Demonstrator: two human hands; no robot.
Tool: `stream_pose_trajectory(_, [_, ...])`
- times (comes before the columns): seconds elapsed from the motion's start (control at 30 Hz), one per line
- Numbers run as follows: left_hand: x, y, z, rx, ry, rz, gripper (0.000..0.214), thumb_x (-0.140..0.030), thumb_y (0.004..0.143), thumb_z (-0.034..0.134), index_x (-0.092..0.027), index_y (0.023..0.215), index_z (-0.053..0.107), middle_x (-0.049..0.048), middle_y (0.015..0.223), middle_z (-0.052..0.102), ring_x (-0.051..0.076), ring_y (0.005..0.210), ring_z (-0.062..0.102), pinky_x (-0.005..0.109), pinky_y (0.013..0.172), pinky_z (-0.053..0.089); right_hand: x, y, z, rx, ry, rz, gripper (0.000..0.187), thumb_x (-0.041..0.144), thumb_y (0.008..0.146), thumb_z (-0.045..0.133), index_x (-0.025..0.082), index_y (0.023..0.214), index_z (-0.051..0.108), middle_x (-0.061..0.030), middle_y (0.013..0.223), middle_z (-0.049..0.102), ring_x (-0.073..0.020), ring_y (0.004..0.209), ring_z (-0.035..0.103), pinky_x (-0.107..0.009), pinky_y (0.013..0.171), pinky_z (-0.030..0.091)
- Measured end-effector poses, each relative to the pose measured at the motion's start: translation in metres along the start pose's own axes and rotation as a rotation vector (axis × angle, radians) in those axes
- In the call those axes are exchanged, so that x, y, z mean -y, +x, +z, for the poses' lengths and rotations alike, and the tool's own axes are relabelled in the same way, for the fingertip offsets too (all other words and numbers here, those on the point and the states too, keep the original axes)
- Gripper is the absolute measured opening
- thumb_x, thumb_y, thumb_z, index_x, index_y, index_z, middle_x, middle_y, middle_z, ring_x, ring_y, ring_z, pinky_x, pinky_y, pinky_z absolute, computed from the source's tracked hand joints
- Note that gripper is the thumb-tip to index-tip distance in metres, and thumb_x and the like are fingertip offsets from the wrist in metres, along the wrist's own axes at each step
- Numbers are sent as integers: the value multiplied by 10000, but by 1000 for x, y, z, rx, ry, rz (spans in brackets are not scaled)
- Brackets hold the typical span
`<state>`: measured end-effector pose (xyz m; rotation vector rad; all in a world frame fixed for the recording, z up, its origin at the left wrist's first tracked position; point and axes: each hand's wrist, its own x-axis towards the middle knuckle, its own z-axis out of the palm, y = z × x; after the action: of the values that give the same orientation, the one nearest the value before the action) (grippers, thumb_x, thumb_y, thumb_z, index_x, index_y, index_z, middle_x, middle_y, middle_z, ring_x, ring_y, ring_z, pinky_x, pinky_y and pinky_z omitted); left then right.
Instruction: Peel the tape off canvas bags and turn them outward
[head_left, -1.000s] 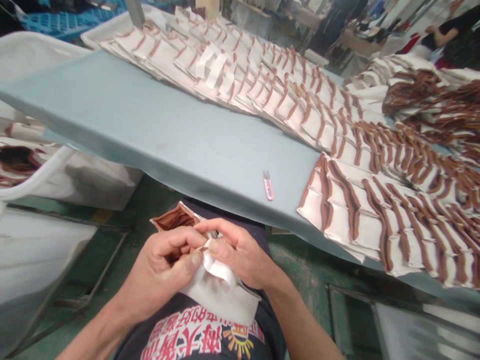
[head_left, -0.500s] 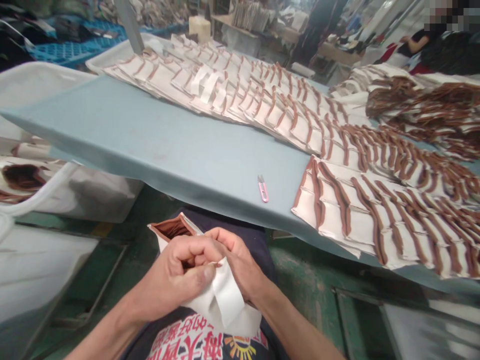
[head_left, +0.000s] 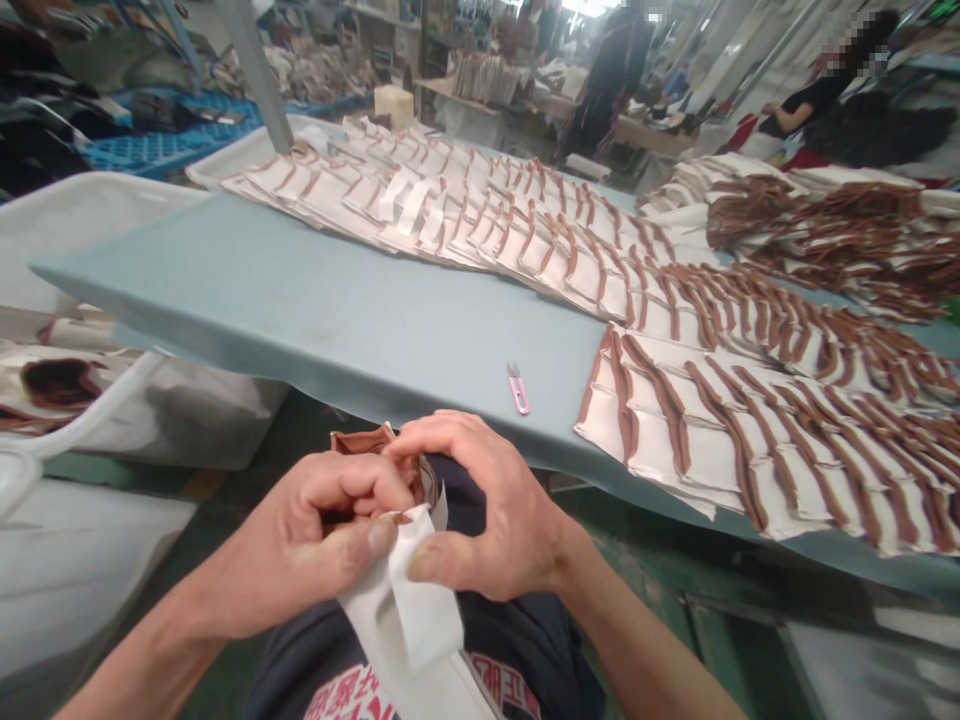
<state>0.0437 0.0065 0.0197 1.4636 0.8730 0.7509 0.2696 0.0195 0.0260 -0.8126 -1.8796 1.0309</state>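
Leftward from the snips [head_left: 518, 392], the blue tabletop [head_left: 315, 290] runs wide to its edge in a cluttered workroom [head_left: 487, 75]; the left hand [head_left: 311, 555] pinches white cloth [head_left: 427, 612], the right hand [head_left: 514, 515] touches it, grip unclear.

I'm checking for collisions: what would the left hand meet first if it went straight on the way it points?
Past the white strip it holds, probably the right hand, though depth is unclear.

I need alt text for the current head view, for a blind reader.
A person's bare left hand pinches a cream-and-brown fabric piece with a flat white strip; the right hand touches the strip with its thumb. Beyond, pink thread snips lie on a pale blue table beside rows of similar pieces.
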Motion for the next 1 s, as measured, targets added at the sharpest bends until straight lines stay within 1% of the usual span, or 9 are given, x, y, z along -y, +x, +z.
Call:
stream_pose_trajectory(0.1, [-8, -2, -4, -16, 129, 49, 350, -376, 965, 719, -211, 661, 672, -34, 569, 528, 121, 512, 421, 209, 480, 333, 1, 14, -1, 132, -123, -67, 431, 631, 983, 720, 274, 761, 628, 19, 699, 678, -200, 704, 618, -419, 930, 543])
stream_pose_trajectory(0.17, [-12, -4, -5, -16, 217, 76, 335, -338, 976, 696, -218, 664, 672, -42, 559, 541, 115, 495, 434, 204, 468, 325, 0, 17, -1, 199, -169, -75, 526, 589, 1013, 692, 268, 655, 478, 61, 601, 518, -163, 615, 496, -365, 805, 481])
stream_pose_trajectory(0.23, [-13, -6, -5, -35, 298, 110, 294, -306, 981, 670, -229, 699, 704, -39, 567, 597, 118, 482, 477, 210, 467, 336, 1, 17, -3, 244, -172, -66, 540, 551, 1037, 658, 259, 645, 429, 70, 603, 469, -143, 593, 445, -328, 710, 403])
stream_pose_trajectory(0.4, [-9, -9, -2, -143, 486, 204, 206, -229, 973, 647, -261, 831, 793, -34, 641, 722, 140, 501, 611, 230, 494, 408, 3, 12, -8, 270, -77, 117, 395, 395, 1029, 667, 240, 688, 539, 84, 616, 509, -106, 546, 400, -258, 580, 335])
stream_pose_trajectory(0.53, [-6, -8, -4, -111, 650, 334, 222, -139, 1002, 605, -284, 1037, 770, -43, 756, 800, 137, 537, 701, 228, 524, 455, -3, 10, -7, 252, -20, 187, 302, 258, 927, 706, 226, 665, 560, 88, 613, 490, -97, 555, 401, -223, 539, 306])
stream_pose_trajectory(0.67, [8, -9, -12, -19, 840, 519, 287, -126, 1066, 562, -273, 1271, 700, 9, 854, 814, 187, 621, 737, 283, 615, 516, -8, 11, -6, 252, 167, 340, 225, 207, 862, 664, 224, 656, 574, 75, 619, 502, -97, 568, 416, -180, 498, 307])
stream_pose_trajectory(0.83, [34, -17, -16, -67, 1127, 619, 370, -162, 1159, 428, -289, 1410, 669, 51, 949, 853, 253, 735, 768, 351, 661, 503, -20, 8, -5, 336, 546, 543, 260, 352, 844, 748, 227, 696, 575, 75, 646, 496, -96, 578, 403, -190, 518, 347])
stream_pose_trajectory(0.9, [40, -18, -15, -59, 1150, 576, 441, -132, 1167, 391, -299, 1508, 614, 68, 1046, 871, 263, 829, 799, 357, 733, 533, -28, 5, -2, 330, 637, 590, 393, 530, 898, 771, 226, 728, 588, 65, 653, 503, -102, 573, 393, -212, 522, 341])
stream_pose_trajectory(1.0, [48, -16, -13, -69, 1123, 553, 529, -102, 1152, 403, -301, 1623, 542, 83, 1109, 876, 262, 887, 821, 342, 758, 556, -38, 1, 5, 255, 681, 594, 672, 856, 944, 658, 231, 722, 547, 57, 651, 475, -99, 560, 348, -235, 515, 289])
